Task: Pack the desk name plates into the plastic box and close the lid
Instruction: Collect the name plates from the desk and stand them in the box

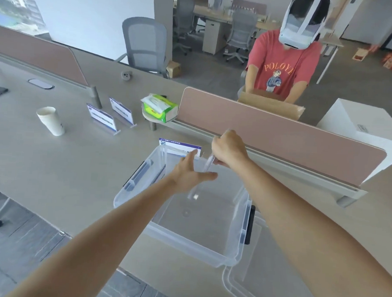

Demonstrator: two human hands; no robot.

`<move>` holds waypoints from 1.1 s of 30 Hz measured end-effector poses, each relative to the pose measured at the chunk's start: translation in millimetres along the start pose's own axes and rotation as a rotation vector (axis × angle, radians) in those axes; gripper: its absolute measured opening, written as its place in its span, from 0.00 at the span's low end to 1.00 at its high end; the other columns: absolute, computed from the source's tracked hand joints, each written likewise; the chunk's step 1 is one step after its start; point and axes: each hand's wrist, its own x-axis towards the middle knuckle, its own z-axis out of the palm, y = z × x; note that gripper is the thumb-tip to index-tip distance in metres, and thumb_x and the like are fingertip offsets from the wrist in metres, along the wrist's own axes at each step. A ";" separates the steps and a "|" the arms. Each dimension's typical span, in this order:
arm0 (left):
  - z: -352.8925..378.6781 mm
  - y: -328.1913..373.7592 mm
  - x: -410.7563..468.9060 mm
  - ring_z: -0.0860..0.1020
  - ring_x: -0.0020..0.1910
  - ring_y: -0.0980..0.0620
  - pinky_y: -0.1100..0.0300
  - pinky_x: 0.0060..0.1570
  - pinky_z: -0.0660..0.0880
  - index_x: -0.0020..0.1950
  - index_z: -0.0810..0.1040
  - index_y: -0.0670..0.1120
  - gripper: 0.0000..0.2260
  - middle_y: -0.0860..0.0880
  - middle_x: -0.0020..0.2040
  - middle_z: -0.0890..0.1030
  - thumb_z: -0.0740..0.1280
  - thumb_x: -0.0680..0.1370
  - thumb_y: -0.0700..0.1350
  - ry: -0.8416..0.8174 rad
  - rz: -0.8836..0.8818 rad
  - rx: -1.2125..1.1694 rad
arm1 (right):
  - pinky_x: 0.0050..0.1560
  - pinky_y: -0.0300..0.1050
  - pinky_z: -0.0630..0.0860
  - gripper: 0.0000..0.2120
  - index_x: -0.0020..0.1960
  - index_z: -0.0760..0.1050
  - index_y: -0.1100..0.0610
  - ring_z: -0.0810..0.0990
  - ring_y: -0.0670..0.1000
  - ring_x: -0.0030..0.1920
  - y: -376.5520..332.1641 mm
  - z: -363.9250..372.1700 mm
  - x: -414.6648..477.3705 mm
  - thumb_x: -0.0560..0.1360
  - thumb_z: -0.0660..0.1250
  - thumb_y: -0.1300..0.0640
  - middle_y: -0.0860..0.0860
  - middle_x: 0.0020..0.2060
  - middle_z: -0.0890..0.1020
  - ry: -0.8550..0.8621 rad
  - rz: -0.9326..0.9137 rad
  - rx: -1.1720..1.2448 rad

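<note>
Four name plates [101, 119] [122, 111] [179, 145] [209, 162], one plastic box [186, 244], one lid [263, 286], one paper cup [50, 120], one tissue pack [159, 107], two hands [189, 174] [228, 148].

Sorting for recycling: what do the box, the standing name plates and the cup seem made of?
The box looks like clear glossy plastic; the desk shows through its walls. The name plates seem clear acrylic holders with printed paper inserts, given their see-through bases. The cup looks matte white, probably paper.

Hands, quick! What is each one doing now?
Left hand: open, fingers straight, above the box.
Right hand: closed, holding a clear name plate.
</note>
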 end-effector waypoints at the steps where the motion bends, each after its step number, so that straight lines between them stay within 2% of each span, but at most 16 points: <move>1: -4.5 -1.2 3.0 0.55 0.78 0.47 0.48 0.71 0.59 0.81 0.44 0.53 0.52 0.44 0.80 0.55 0.76 0.68 0.58 -0.082 -0.056 -0.083 | 0.31 0.48 0.80 0.07 0.51 0.69 0.63 0.81 0.54 0.31 0.8 -1.6 5.1 0.76 0.57 0.61 0.58 0.38 0.80 -0.034 -0.001 -0.002; 3: -8.2 -3.1 11.5 0.55 0.79 0.47 0.47 0.72 0.59 0.80 0.38 0.55 0.55 0.44 0.80 0.53 0.78 0.69 0.52 -0.210 -0.134 -0.197 | 0.31 0.53 0.83 0.07 0.47 0.69 0.63 0.84 0.57 0.28 3.9 2.0 15.5 0.73 0.55 0.62 0.60 0.32 0.82 -0.117 -0.060 -0.008; 4: -7.6 -4.8 15.7 0.60 0.77 0.46 0.47 0.71 0.62 0.80 0.37 0.55 0.56 0.45 0.79 0.58 0.78 0.69 0.49 -0.230 -0.147 -0.227 | 0.27 0.49 0.81 0.06 0.45 0.69 0.62 0.83 0.56 0.27 5.4 6.5 22.7 0.73 0.54 0.62 0.59 0.31 0.81 -0.127 -0.106 -0.028; 6: -4.2 -4.2 23.3 0.74 0.63 0.50 0.50 0.64 0.71 0.80 0.38 0.54 0.55 0.51 0.65 0.72 0.78 0.70 0.44 -0.194 -0.135 -0.247 | 0.24 0.39 0.71 0.04 0.44 0.68 0.59 0.80 0.53 0.25 3.8 10.2 31.0 0.73 0.55 0.59 0.55 0.31 0.78 -0.123 -0.156 -0.079; 9: -3.7 -12.2 37.0 0.77 0.51 0.58 0.47 0.63 0.74 0.80 0.40 0.52 0.56 0.56 0.51 0.75 0.78 0.67 0.44 -0.167 -0.158 -0.309 | 0.30 0.41 0.75 0.08 0.37 0.70 0.57 0.82 0.53 0.25 9.2 20.4 42.1 0.71 0.56 0.54 0.53 0.26 0.82 -0.146 -0.127 -0.075; 11: -9.6 -25.6 45.2 0.76 0.57 0.55 0.44 0.65 0.72 0.80 0.41 0.53 0.59 0.57 0.53 0.74 0.79 0.63 0.52 -0.250 -0.183 -0.274 | 0.31 0.41 0.77 0.11 0.37 0.71 0.58 0.84 0.53 0.27 13.1 32.2 46.7 0.72 0.55 0.54 0.54 0.25 0.83 -0.210 -0.045 -0.097; 13: -18.5 -36.6 50.9 0.70 0.69 0.49 0.44 0.69 0.68 0.80 0.41 0.55 0.63 0.57 0.63 0.74 0.77 0.58 0.67 -0.347 -0.200 -0.164 | 0.27 0.36 0.72 0.12 0.37 0.72 0.61 0.83 0.51 0.25 18.2 46.0 51.4 0.74 0.54 0.56 0.54 0.23 0.82 -0.247 0.029 -0.138; 15: -30.3 -50.3 61.7 0.63 0.75 0.46 0.49 0.71 0.62 0.80 0.45 0.55 0.59 0.52 0.76 0.65 0.65 0.58 0.79 -0.376 -0.207 -0.077 | 0.23 0.34 0.69 0.12 0.37 0.72 0.63 0.81 0.48 0.21 22.4 60.8 55.1 0.75 0.54 0.59 0.54 0.23 0.82 -0.262 0.076 -0.175; 18: -52.9 -70.6 85.1 0.65 0.73 0.46 0.51 0.66 0.63 0.78 0.61 0.52 0.44 0.47 0.76 0.66 0.50 0.70 0.77 -0.228 -0.164 -0.078 | 0.28 0.37 0.71 0.10 0.38 0.71 0.61 0.84 0.55 0.26 28.3 84.3 55.0 0.72 0.53 0.60 0.59 0.32 0.85 -0.250 0.144 -0.195; 21: -65.2 -88.5 103.8 0.70 0.69 0.45 0.48 0.67 0.66 0.74 0.69 0.51 0.41 0.46 0.71 0.73 0.45 0.71 0.75 -0.117 -0.205 -0.127 | 0.32 0.42 0.70 0.07 0.38 0.68 0.58 0.81 0.57 0.32 29.1 105.8 52.5 0.73 0.54 0.59 0.56 0.33 0.80 -0.158 0.160 -0.268; 23: -65.1 -100.3 112.5 0.72 0.65 0.44 0.55 0.58 0.65 0.68 0.73 0.48 0.32 0.46 0.65 0.76 0.45 0.80 0.67 -0.113 -0.187 -0.039 | 0.36 0.45 0.69 0.05 0.40 0.68 0.57 0.76 0.59 0.35 27.6 116.8 50.8 0.73 0.55 0.58 0.54 0.35 0.77 -0.098 0.167 -0.286; 25: -66.0 -107.2 115.2 0.72 0.61 0.44 0.58 0.52 0.60 0.63 0.75 0.46 0.27 0.45 0.58 0.75 0.45 0.83 0.61 -0.123 -0.159 0.031 | 0.32 0.44 0.65 0.06 0.36 0.65 0.56 0.73 0.58 0.34 29.9 123.9 46.1 0.72 0.56 0.59 0.53 0.33 0.74 -0.076 0.191 -0.280; 27: -69.2 -113.1 122.5 0.72 0.64 0.44 0.57 0.51 0.60 0.65 0.74 0.43 0.27 0.42 0.60 0.76 0.45 0.84 0.59 -0.124 -0.157 0.039 | 0.31 0.43 0.64 0.10 0.32 0.62 0.56 0.71 0.56 0.30 35.1 128.9 42.1 0.71 0.57 0.60 0.53 0.28 0.72 -0.073 0.241 -0.263; 29: -71.7 -114.8 131.2 0.71 0.66 0.42 0.56 0.52 0.62 0.68 0.73 0.43 0.27 0.40 0.63 0.76 0.45 0.84 0.58 -0.143 -0.193 0.047 | 0.28 0.40 0.66 0.10 0.31 0.62 0.57 0.74 0.55 0.25 41.8 134.0 41.3 0.70 0.57 0.61 0.53 0.26 0.73 -0.093 0.305 -0.235; 31: -68.5 -115.6 138.5 0.73 0.61 0.41 0.54 0.53 0.66 0.67 0.73 0.43 0.27 0.41 0.57 0.76 0.45 0.84 0.58 -0.171 -0.196 0.080 | 0.21 0.35 0.66 0.10 0.31 0.63 0.57 0.78 0.54 0.21 49.7 141.4 43.3 0.71 0.57 0.61 0.54 0.25 0.76 -0.144 0.360 -0.218; 33: -64.7 -115.5 143.5 0.73 0.56 0.42 0.53 0.52 0.67 0.66 0.74 0.44 0.27 0.42 0.55 0.76 0.45 0.84 0.58 -0.162 -0.190 0.116 | 0.22 0.36 0.66 0.11 0.31 0.64 0.59 0.80 0.55 0.22 58.3 151.2 48.0 0.72 0.56 0.61 0.56 0.25 0.77 -0.190 0.389 -0.210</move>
